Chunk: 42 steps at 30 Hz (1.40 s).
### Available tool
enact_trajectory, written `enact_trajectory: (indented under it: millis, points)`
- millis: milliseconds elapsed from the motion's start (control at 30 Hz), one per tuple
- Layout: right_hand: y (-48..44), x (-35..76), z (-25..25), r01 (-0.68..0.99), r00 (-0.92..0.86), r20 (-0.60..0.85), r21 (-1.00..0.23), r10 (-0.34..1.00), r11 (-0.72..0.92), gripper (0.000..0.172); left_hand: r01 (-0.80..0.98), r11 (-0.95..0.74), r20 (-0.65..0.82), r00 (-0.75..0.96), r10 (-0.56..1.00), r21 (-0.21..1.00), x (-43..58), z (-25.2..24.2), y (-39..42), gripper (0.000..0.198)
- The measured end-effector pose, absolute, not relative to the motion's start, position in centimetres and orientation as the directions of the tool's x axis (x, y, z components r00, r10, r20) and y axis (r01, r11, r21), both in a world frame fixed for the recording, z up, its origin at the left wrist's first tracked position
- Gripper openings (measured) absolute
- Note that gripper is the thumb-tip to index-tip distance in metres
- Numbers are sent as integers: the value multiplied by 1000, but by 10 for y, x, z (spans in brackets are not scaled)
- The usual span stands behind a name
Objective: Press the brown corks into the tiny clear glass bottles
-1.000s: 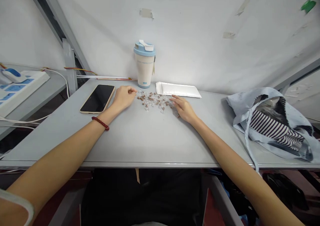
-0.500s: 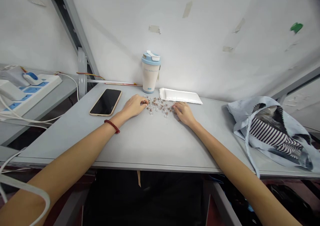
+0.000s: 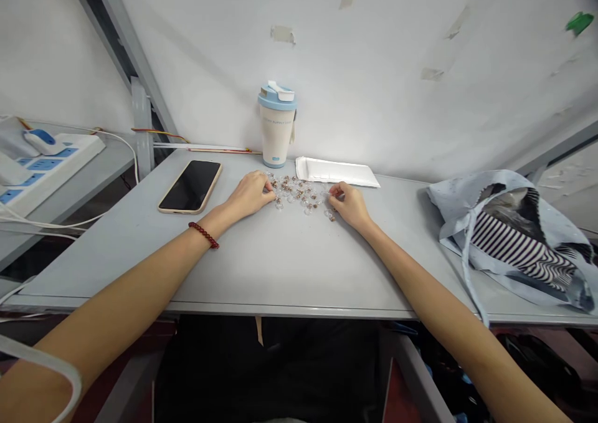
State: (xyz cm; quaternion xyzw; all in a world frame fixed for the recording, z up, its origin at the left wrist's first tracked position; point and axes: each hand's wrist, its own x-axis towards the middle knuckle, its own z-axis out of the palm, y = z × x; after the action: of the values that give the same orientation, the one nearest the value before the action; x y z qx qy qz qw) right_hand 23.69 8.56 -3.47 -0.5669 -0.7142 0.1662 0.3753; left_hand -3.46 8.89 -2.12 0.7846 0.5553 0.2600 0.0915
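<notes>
Far left of the pile of small clear beads (image 3: 299,195) on the bench (image 3: 261,267) sits a white power strip (image 3: 51,167), and nearer the pile lies a black phone (image 3: 189,187). The left hand (image 3: 250,194), with a red bead bracelet (image 3: 204,235) on its wrist, touches the pile's left edge. Behind the pile stand a blue-lidded cup (image 3: 277,127) and a white padded envelope (image 3: 336,171). The right hand (image 3: 349,205) touches the pile's right edge. Both hands are curled narrow; I cannot tell if they hold a bead. Well right of the pile lies a striped cloth bag (image 3: 509,245).

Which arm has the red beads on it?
The left arm: a red bead bracelet circles its wrist, while the right arm has nothing on it.
</notes>
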Motion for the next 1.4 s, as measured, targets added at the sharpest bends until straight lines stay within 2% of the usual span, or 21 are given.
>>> enact_trajectory:
  millis: [167,300,467,600,700,800,1167,1400]
  points:
    - [73,233,-23,569,-15,437,-736,899,367,14,689,-253,277,79,958,679,-28,-9,78,3]
    - [55,222,-12,504,-51,502,-733,864,456,14,395,-288,270,102,958,873,-14,-5,64,23]
    - [36,203,-6,383,-148,451,-795,880,471,14,189,-358,321,201,926,914,5,-3,45,18]
    - [28,195,-6,299,-207,411,-838,888,457,20,173,-509,466,237,853,843,14,-8,37,10]
    - [25,193,-5,316,-209,416,-827,885,464,21,220,-683,628,274,729,697,17,-13,35,11]
    - [23,193,-4,359,-205,422,-807,883,469,20,278,-776,717,297,630,567,16,-16,36,13]
    - [20,194,-3,421,-206,424,-776,882,471,17,400,-866,792,401,460,300,16,-22,39,17]
    - [19,193,-1,357,-225,368,-830,902,428,15,403,-861,805,372,463,309,17,-26,41,16]
